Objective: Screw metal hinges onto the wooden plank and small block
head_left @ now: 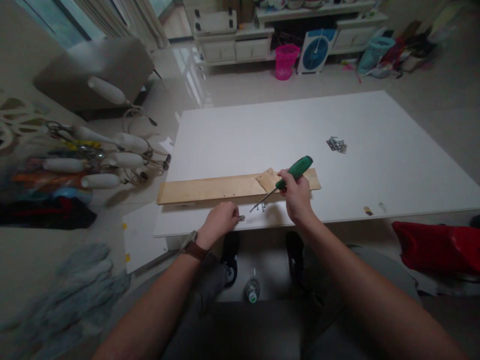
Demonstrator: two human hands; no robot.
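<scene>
My right hand (298, 196) is closed round a screwdriver (300, 167) with a green handle, its shaft slanting down to the left over the white board's near edge. My left hand (222, 220), with a watch on the wrist, is pinched on a small metal piece (241, 218) near that edge; its exact kind is too small to tell. Between the hands lie a few screws (260, 206). Just beyond them a long wooden plank (206, 189) lies across the board, with a small wooden block (267, 180) set at an angle on it. Small dark holes show along the plank's near side.
The large white board (243, 135) carries a pile of metal brackets (336, 144) at the right. A red item (435, 247) lies at the lower right. A lamp with white shades (127, 160) stands left. A bottle (252, 290) is on the floor between my feet.
</scene>
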